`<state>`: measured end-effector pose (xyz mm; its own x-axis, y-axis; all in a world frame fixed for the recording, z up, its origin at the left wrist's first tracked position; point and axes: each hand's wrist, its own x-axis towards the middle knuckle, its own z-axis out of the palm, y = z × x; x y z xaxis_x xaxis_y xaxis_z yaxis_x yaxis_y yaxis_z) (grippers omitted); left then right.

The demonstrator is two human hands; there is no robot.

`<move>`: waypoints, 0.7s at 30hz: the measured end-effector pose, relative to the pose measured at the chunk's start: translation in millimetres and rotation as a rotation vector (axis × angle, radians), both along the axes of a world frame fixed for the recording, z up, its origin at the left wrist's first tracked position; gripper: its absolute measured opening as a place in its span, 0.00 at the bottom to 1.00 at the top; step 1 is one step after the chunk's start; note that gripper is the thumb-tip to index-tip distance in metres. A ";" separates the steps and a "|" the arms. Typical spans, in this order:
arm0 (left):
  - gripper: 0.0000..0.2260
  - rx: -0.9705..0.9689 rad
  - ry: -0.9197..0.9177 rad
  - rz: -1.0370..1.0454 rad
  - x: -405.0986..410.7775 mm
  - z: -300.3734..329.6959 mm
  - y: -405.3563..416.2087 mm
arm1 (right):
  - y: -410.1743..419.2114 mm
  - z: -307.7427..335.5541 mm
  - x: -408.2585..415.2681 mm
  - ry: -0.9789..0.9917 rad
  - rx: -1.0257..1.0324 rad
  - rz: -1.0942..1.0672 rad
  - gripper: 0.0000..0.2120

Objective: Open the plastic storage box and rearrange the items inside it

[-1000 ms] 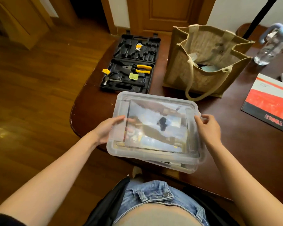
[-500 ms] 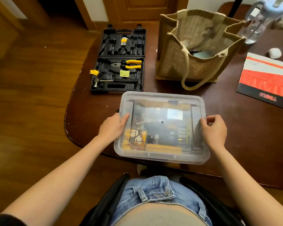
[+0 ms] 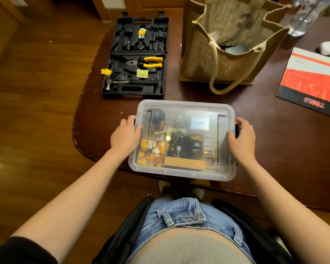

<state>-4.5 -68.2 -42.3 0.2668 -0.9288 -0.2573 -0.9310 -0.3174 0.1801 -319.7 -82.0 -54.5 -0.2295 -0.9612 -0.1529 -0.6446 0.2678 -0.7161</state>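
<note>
Head view: plastic storage box point(image 3: 183, 140), lifted and tilted a second ago, now sits flat at the table's point(image 3: 265, 149) near edge; left hand point(image 3: 125, 138) and right hand point(image 3: 242, 140) grasp its ends, lid still closed, ready for unlatching.

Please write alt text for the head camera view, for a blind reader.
Two hands, left hand and right hand, grip the ends of a closed clear storage box on a dark table. Behind it: open tool case, jute bag.
</note>
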 end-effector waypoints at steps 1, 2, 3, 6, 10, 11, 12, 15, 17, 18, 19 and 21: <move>0.19 -0.050 0.054 -0.015 -1.3 -2.3 0.2 | -2.9 0.6 1.2 0.037 -0.020 0.038 0.21; 0.21 -0.108 0.066 -0.043 -3.0 -5.4 0.4 | -5.7 0.5 2.3 0.073 -0.035 0.083 0.22; 0.22 -0.155 0.060 -0.074 -4.8 -8.5 0.3 | -8.0 0.1 3.9 0.109 -0.045 0.129 0.23; 0.22 -0.167 0.090 -0.122 -7.9 -19.6 -1.0 | -10.7 -5.5 9.3 0.204 -0.025 0.225 0.26; 0.22 -0.160 0.163 -0.104 -7.2 -33.4 -0.6 | -10.8 -15.9 12.4 0.280 -0.031 0.227 0.27; 0.22 -0.163 0.168 -0.107 -6.6 -35.0 -0.8 | -10.6 -17.4 11.8 0.284 -0.037 0.224 0.26; 0.22 -0.162 0.172 -0.107 -5.7 -36.1 -1.9 | -11.5 -18.7 11.8 0.282 -0.037 0.223 0.26; 0.22 -0.154 0.191 -0.097 -5.3 -37.6 -3.8 | -13.0 -20.2 12.6 0.276 -0.023 0.216 0.26; 0.22 -0.150 0.216 -0.089 -5.5 -38.3 -4.2 | -13.8 -20.3 12.8 0.260 -0.028 0.213 0.26; 0.22 -0.153 0.239 -0.081 -5.5 -38.3 -4.3 | -14.2 -19.9 12.4 0.238 -0.042 0.214 0.26; 0.23 -0.159 0.274 -0.060 -4.9 -38.0 -4.1 | -14.4 -19.4 11.8 0.203 -0.061 0.209 0.26; 0.27 -0.170 0.397 0.050 -3.7 -36.6 -3.6 | -14.3 -19.8 8.6 0.100 -0.081 0.147 0.27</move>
